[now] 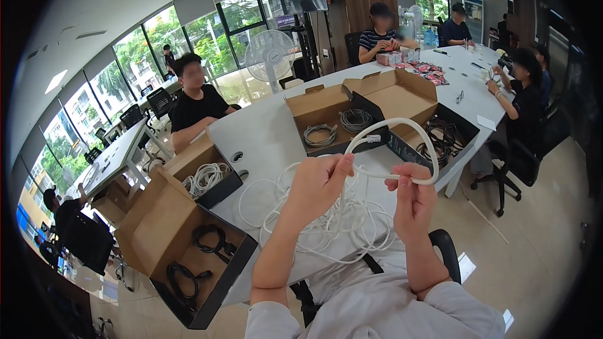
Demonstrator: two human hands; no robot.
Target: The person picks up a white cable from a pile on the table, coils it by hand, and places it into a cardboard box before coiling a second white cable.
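Observation:
A white cable [411,123] arches in a loop between my two hands, above the table. My left hand [318,183] is closed on it at the loop's left side. The fingers of my right hand [414,198] pinch it at the lower right. A pale plug or tag [374,139] shows by the loop, too small to make out. Beneath my hands, a loose tangle of white cable [304,229] spreads over the white table [251,132], with strands reaching the edge near my lap.
An open box [204,276] with coiled black cables stands at left, beside a box of white cable [207,179]. Boxes of grey cables [320,135] and black cables [443,138] stand beyond my hands. People sit around the table; an office chair [515,157] is at right.

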